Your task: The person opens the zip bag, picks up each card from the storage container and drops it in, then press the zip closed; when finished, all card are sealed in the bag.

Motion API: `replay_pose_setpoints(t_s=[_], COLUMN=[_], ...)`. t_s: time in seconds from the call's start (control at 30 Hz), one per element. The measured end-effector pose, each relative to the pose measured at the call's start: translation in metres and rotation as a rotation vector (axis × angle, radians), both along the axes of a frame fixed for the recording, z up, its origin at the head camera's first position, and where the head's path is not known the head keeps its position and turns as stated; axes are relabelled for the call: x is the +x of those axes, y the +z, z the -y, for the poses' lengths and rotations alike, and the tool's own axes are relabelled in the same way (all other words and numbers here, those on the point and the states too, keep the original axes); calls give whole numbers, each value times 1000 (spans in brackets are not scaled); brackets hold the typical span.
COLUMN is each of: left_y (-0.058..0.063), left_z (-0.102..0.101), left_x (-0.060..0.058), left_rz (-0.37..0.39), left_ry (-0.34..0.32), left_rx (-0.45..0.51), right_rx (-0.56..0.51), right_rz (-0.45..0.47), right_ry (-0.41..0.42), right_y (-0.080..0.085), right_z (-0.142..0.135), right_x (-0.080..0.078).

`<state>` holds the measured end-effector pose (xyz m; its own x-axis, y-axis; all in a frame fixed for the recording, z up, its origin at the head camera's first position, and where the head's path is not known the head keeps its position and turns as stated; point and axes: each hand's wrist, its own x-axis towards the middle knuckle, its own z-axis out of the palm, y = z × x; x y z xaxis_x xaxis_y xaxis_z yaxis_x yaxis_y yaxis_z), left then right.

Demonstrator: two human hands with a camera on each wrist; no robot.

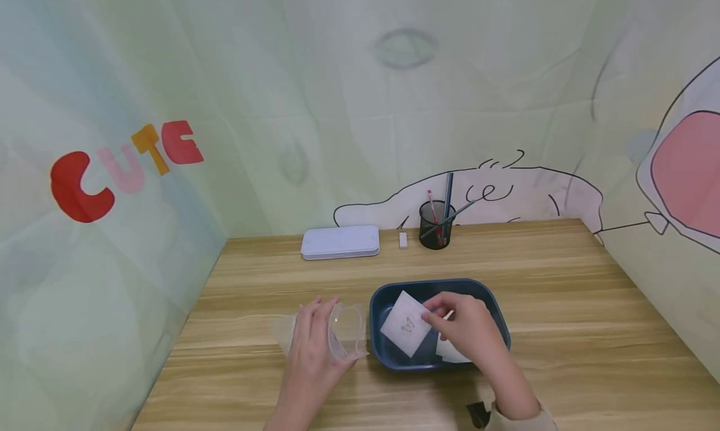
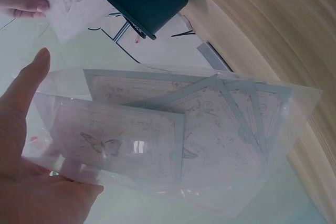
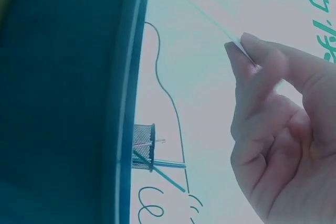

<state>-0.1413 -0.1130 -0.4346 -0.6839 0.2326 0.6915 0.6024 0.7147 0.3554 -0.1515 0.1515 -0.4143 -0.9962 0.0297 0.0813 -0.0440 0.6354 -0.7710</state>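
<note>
A small white card (image 1: 406, 324) printed with a faint butterfly is pinched at its right edge between the thumb and fingertips of the right hand (image 1: 469, 329), tilted and held just above the inside of a dark blue tray (image 1: 380, 343) near the front middle of the wooden surface (image 1: 562, 306). The right wrist view shows that grip closed on the card's thin edge. More white paper lies in the tray under the hand. Just left of the tray, the left hand (image 1: 311, 350) holds up a clear plastic bag (image 1: 343, 331), its grip curled around the bag with the thumb on one side. The left wrist view shows several pale cards with blue borders and butterfly prints (image 2: 173, 129) inside the bag, overlapping one another. At the back of the surface, well apart from the hands, stand a flat white case (image 1: 340, 242), a small white eraser (image 1: 402, 240) and a black mesh pen cup (image 1: 435, 226) holding pens.
</note>
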Motion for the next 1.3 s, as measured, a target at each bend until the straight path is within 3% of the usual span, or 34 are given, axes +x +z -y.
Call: replay_pose_setpoints(t_s=[0.2,0.73,0.97,1.3], left_y=[1,0,1,1], left_z=[0,-1,-2,-2], left_x=[0,-2,-2,-2], left_rz=[7,-5,-5,-3], left_ry=[6,-8,-6,-15], left_rx=[0,20,25,31], right_rx=[-15,-382,-584,-617], right_rz=[-73,-133,-80,-93], right_ry=[-13,-74,-29,51], right_y=[5,19,25,22], right_z=[2,8,11,22], right_x=[6,19,24,27])
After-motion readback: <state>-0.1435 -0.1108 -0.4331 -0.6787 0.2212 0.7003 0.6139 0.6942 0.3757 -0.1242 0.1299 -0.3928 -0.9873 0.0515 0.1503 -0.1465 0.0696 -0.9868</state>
